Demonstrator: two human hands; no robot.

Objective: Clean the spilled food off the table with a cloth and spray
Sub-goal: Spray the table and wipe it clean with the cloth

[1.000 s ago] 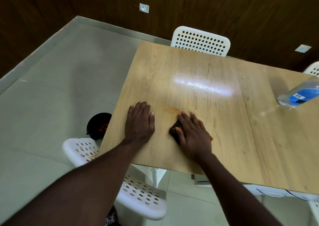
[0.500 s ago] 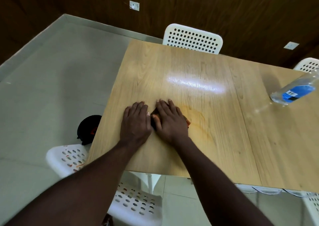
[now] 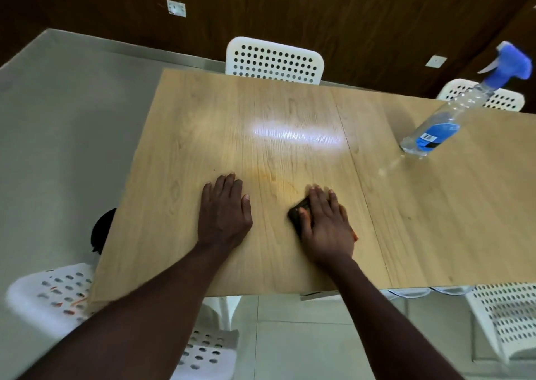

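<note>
dining room: wooden table, white perforated chairs, panelled wall.

Bare forearms, bare hands.

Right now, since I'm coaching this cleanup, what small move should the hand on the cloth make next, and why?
Probably slide the right hand and its cloth up and left across the orange smear. That faint streak lies on the table between both hands, just past the cloth's edge, while the left hand lies flat beside it.
</note>
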